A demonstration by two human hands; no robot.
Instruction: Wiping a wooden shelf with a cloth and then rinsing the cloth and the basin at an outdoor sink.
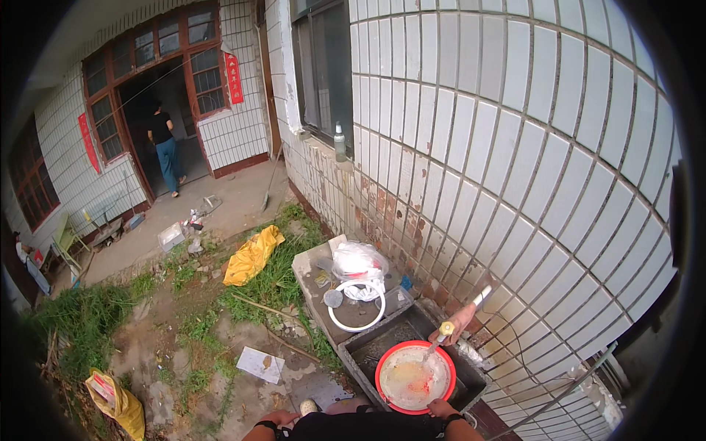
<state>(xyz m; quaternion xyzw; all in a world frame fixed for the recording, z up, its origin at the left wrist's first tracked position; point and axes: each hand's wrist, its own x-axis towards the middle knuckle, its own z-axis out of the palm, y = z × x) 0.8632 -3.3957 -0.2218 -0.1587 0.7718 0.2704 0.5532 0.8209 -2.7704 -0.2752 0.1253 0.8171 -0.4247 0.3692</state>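
A round red basin (381, 370) sits in a dark stone sink (358, 351), holding cloudy, whitish water with a reddish patch. Above its far rim, a tap with a yellow handle (446, 328) runs a stream into it. A tan, pipe-like piece (463, 320) with a white end is behind the tap; its exact kind is unclear. My right hand (443, 409) is closed on the basin's near right rim. My left hand (279, 418), low in the view beside my dark clothing, seems to hold nothing, its fingers loosely stretched and partly cut off from sight.
A slab left of the sink bears a white ring-shaped hose (330, 314) and a white plastic bag (357, 261). Yellow sacks (252, 256) lie on weedy ground. A bottle (339, 142) stands on the window ledge. Another person (163, 143) is at the far doorway. A tiled wall rises right.
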